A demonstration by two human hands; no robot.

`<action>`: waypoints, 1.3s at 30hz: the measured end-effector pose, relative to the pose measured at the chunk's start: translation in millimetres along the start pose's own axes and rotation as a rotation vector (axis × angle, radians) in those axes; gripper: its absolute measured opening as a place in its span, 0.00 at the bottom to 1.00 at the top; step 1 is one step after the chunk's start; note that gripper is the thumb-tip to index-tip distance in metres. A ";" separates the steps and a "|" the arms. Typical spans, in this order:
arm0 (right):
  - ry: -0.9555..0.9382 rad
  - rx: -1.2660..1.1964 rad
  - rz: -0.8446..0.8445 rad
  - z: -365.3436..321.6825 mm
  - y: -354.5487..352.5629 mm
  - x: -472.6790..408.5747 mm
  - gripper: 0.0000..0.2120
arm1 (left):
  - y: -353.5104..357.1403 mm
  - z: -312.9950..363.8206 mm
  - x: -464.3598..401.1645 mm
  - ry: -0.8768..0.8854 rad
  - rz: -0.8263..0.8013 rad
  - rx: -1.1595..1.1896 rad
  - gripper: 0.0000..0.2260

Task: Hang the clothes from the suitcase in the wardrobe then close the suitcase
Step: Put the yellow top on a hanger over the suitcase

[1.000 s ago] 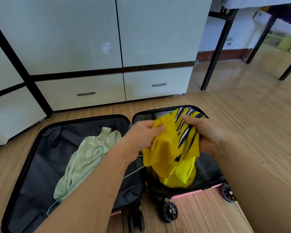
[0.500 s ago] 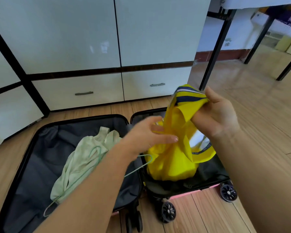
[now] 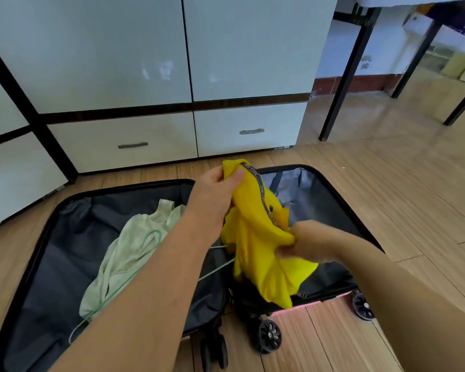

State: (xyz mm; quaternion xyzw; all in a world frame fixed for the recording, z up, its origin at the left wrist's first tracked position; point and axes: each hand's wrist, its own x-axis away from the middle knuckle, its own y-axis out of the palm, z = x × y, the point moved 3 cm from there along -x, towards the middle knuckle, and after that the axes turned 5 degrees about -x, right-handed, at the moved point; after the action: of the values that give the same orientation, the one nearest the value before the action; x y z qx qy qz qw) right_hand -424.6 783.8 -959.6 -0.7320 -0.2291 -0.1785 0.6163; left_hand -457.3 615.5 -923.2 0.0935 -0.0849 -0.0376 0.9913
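A pink suitcase (image 3: 330, 183) with a dark lining lies open on the wooden floor. My left hand (image 3: 218, 189) grips the top of a yellow shirt (image 3: 255, 245) with a dark striped trim and holds it up over the suitcase's right half. My right hand (image 3: 304, 242), blurred, grips the same shirt lower down at its right side. A pale green garment (image 3: 129, 251) lies crumpled in the left half with a pale green wire hanger (image 3: 148, 240) on it. The wardrobe (image 3: 113, 49) stands shut just behind the suitcase.
Two white drawers (image 3: 124, 143) with metal handles run along the wardrobe's bottom. A black-legged table (image 3: 344, 76) stands at the right rear. The suitcase's black wheels (image 3: 269, 335) point toward me. Bare wooden floor stretches to the right.
My left hand has taken the shirt's top and raised it. My right hand has dropped from the collar to the shirt's lower part.
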 end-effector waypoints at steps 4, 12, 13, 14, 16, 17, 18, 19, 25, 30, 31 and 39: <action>0.154 -0.707 0.319 12.1 -41.1 3.1 0.14 | -7.4 -13.1 0.4 -0.033 0.004 -0.164 0.20; -0.313 -2.084 0.305 -5.1 -76.4 26.2 0.15 | 16.0 -16.5 8.0 0.023 -0.255 -0.364 0.08; -0.342 -2.044 0.271 -7.9 -74.7 26.8 0.15 | 16.3 -17.8 7.1 0.034 -0.246 -0.401 0.07; -0.358 -1.983 0.238 -8.7 -70.7 25.6 0.15 | 15.2 -18.6 6.2 0.048 -0.219 -0.449 0.06; -0.382 -1.801 0.180 -10.0 -60.6 22.2 0.11 | 11.1 -20.0 6.1 0.069 -0.154 -0.512 0.03; -0.396 -1.688 0.160 -9.9 -56.1 20.9 0.10 | 8.2 -20.0 6.3 0.073 -0.123 -0.510 0.03; -0.415 -1.576 0.140 -8.9 -51.9 18.4 0.11 | 5.3 -19.9 5.9 0.086 -0.094 -0.504 0.03; -0.431 -1.486 0.110 -9.2 -49.2 17.3 0.14 | 2.8 -19.1 5.8 0.107 -0.068 -0.510 0.03; -0.227 -1.001 0.190 -14.4 -26.8 -2.1 0.24 | 6.9 -12.1 7.6 0.146 -0.011 -0.399 0.05; -0.021 -1.196 0.554 -14.5 -46.3 7.1 0.05 | 7.8 -11.8 7.2 0.104 0.150 -0.355 0.06; -0.057 -1.309 0.549 -14.8 -50.9 9.9 0.04 | 13.3 -10.9 9.8 0.057 0.092 -0.286 0.06; -0.327 -1.904 0.408 -14.3 -74.7 26.9 0.11 | 26.6 -3.0 10.9 0.015 -0.219 -0.165 0.08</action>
State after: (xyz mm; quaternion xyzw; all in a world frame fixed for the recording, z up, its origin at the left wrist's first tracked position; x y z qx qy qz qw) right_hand -443.4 782.9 -881.1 -0.9635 0.0583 -0.0753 -0.2503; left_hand -444.5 641.1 -919.3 0.0207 -0.0632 -0.1515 0.9862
